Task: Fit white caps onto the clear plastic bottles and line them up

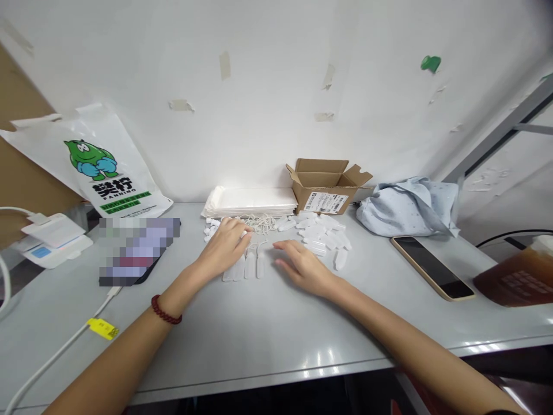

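My left hand (223,246), with a dark red bead bracelet (166,310) on its wrist, hovers over small white caps (209,230) and the left part of a row of clear plastic tubes. Its thumb is apart from its bent fingers; the fingertips are close to a heap of white cords (261,223). At the row's right end, a clear flat tube (260,266) lies with a cord at its top. Right of it, my right hand (305,266) is open, fingers apart, nothing in them. Beyond that hand spreads a pile of translucent white tubes (326,233).
At the wall are a stack of white packs (250,200) and an open cardboard box (326,193). A light blue cloth (408,207), a phone (432,268) and a brown drink container (518,276) are to the right. Leftward are a printed bag (129,155), a blurred phone and a cable (56,357).
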